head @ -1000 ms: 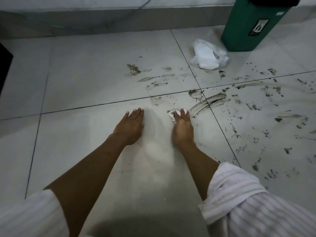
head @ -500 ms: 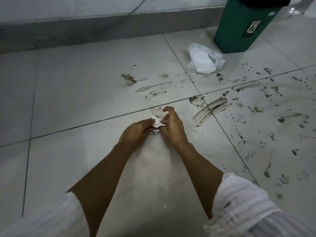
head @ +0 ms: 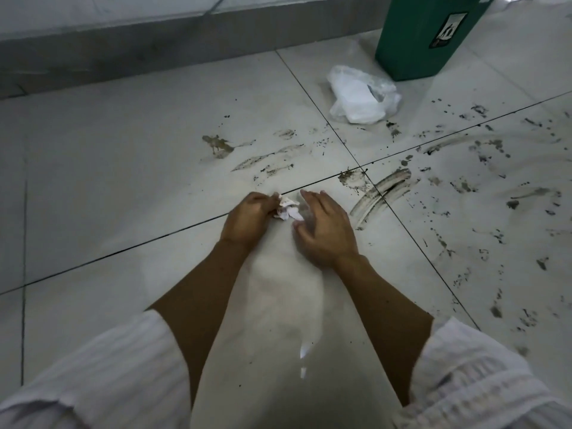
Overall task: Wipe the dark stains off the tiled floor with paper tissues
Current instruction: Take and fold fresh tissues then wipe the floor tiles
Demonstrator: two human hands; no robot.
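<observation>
Nearest the camera, two white striped sleeves (head: 108, 382) frame the lower corners, with both bare forearms reaching forward over the tiled floor (head: 93, 181). The left hand (head: 247, 218) has its fingers curled round a crumpled, soiled paper tissue (head: 286, 209), which sticks out toward the right from its grip, just above a dark grout line. The right hand (head: 325, 227) is just beside the tissue, fingers loosely spread and slightly bent, holding nothing; it is blurred, so whether its fingertips touch the paper cannot be told.

Just beyond the right hand, at the crossing of four tiles, lies a curved smear of dark stains (head: 383, 190). More dark specks and streaks scatter across the tiles toward the right edge of the floor, and a smaller patch of smudges (head: 219, 145) sits on the tile beyond the left hand.

Farther off, a white plastic bag (head: 362, 96) with pale paper inside it lies crumpled on the floor. Just behind it stands a green bin (head: 424, 35), near the grey skirting at the floor's far edge.
</observation>
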